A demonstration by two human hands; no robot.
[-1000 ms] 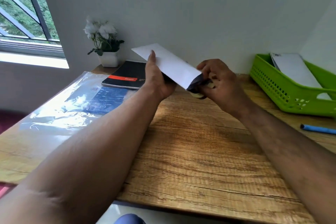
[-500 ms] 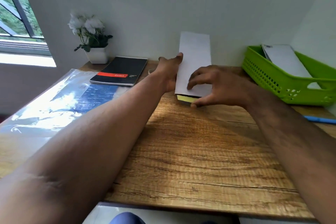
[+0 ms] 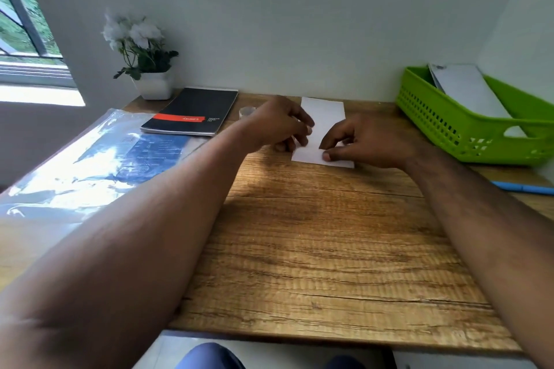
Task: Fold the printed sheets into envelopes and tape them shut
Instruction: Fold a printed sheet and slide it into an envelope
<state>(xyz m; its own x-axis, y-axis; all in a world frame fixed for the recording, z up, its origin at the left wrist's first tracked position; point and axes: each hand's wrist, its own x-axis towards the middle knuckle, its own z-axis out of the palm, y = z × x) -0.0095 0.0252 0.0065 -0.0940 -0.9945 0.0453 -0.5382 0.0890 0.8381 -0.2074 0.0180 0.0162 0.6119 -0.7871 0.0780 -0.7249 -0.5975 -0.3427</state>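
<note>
Folded white envelope (image 3: 325, 126) flat on the wooden desk (image 3: 314, 234) (long axis toward the wall); left hand (image 3: 277, 124) curled, fingertips pinching its left edge. Right hand (image 3: 364, 141) curled too, thumb and forefinger pressing its near end.

Soft window daylight, wide-angle edge distortion

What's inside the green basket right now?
The green basket holds at least one white folded sheet or envelope, leaning against its far wall. The near wall hides the basket floor, so anything lying flat there cannot be seen.
</note>
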